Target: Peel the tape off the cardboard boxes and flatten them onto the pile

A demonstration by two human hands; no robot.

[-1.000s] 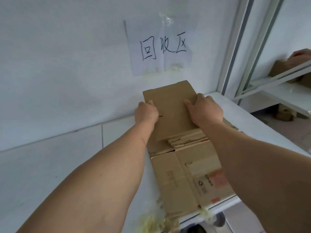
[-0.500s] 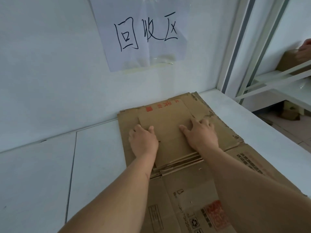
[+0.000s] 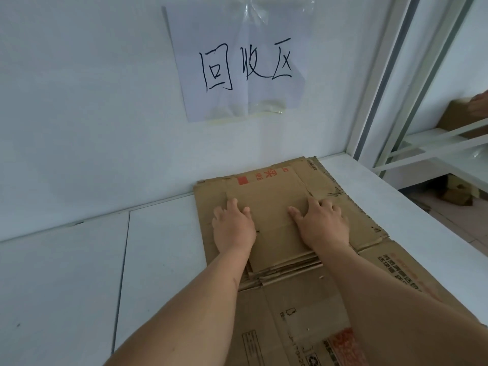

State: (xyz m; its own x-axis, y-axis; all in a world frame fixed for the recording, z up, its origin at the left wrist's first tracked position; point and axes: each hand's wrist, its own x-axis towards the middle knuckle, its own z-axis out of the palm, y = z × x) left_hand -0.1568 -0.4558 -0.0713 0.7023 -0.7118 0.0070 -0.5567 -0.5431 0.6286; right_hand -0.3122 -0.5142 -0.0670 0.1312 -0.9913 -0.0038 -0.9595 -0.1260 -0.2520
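Observation:
A small flattened cardboard box [image 3: 274,223] lies on top of a pile of flattened cardboard [image 3: 303,307] on the white table [image 3: 158,260], close to the wall. My left hand [image 3: 233,229] presses flat on the small box's left edge, fingers spread. On its right part rests my right hand [image 3: 322,225], palm down with the fingers apart. Neither hand grips anything. I see no tape on the top box.
A paper sign with handwritten characters [image 3: 243,64] is taped to the wall above the pile. A white metal frame [image 3: 375,101] stands at the right. Beyond it are a shelf, more cardboard boxes [image 3: 456,120] and another person's hand [image 3: 479,104].
The small box went from being held up against the wall to lying flat on the pile. Both hands came down with it and now press on it.

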